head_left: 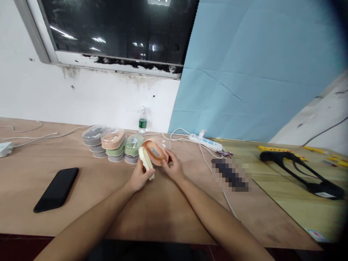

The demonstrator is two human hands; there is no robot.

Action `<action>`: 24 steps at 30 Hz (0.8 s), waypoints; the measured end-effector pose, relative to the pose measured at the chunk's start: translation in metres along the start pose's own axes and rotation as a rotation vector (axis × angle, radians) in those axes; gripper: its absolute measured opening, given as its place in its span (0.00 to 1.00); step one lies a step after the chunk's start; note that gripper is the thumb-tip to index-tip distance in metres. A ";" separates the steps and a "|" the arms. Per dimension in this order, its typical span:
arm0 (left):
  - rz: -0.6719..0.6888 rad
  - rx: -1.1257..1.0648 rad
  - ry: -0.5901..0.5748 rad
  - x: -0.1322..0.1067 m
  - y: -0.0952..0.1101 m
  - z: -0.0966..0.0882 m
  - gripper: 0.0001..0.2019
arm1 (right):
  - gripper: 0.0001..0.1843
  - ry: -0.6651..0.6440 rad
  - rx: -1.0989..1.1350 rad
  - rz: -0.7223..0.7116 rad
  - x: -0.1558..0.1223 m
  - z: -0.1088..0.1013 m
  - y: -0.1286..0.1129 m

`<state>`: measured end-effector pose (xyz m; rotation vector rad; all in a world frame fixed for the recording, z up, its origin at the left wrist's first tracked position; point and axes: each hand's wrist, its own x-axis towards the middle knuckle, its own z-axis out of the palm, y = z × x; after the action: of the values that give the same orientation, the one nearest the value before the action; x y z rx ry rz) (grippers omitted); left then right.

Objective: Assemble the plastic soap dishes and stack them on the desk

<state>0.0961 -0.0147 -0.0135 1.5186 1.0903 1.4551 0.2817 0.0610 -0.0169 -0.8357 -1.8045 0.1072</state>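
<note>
My left hand (139, 176) is closed on a cream oval container part (146, 162), tilted up and seen nearly edge-on. In my right hand (173, 166) is a peach oval container part (154, 151), gripped at its right rim between thumb and fingers. Its hollow side faces me, with a greyish oval patch in the middle. Both parts are held close together above the table, and I cannot tell whether they touch. Clear plastic film (165, 143) shows behind the peach part. Just left stand stacked oval containers, a green one (133, 145) and a peach one (112, 138) among them.
A grey container stack (95, 135) stands further left. Behind are a water bottle (143, 120) and a white power strip (206, 142) with cables. A black phone (56, 189) lies front left. To the right are a blurred-out dark object (230, 175) and a black strap-like frame (301, 174).
</note>
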 end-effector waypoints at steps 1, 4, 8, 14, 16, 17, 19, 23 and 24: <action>-0.002 -0.002 -0.029 -0.001 0.000 0.001 0.37 | 0.23 0.057 0.028 0.088 0.002 0.001 0.005; -0.002 -0.012 -0.101 -0.003 0.001 0.002 0.39 | 0.22 0.246 0.138 0.392 0.013 -0.003 0.025; 0.008 0.020 -0.148 -0.004 0.002 0.002 0.38 | 0.30 0.408 0.254 0.753 0.026 -0.020 0.064; 0.010 0.097 -0.168 -0.005 0.004 0.003 0.48 | 0.39 0.416 0.221 0.964 0.025 -0.037 0.100; 0.007 0.113 -0.181 -0.006 0.006 0.003 0.49 | 0.41 0.352 0.194 0.956 0.023 -0.036 0.102; 0.007 0.118 -0.188 -0.006 0.007 0.003 0.49 | 0.42 0.312 0.177 0.948 0.023 -0.034 0.101; 0.010 0.136 -0.202 -0.006 0.009 0.003 0.49 | 0.42 0.237 0.136 0.930 0.022 -0.031 0.100; -0.002 0.207 -0.242 -0.006 0.011 0.001 0.51 | 0.37 0.105 0.022 0.879 0.021 -0.028 0.103; -0.009 0.218 -0.250 -0.006 0.012 0.001 0.51 | 0.35 0.081 -0.022 0.852 0.020 -0.028 0.105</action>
<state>0.0980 -0.0246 -0.0050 1.7908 1.1271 1.1310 0.3534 0.1423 -0.0365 -1.5513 -1.2694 0.5897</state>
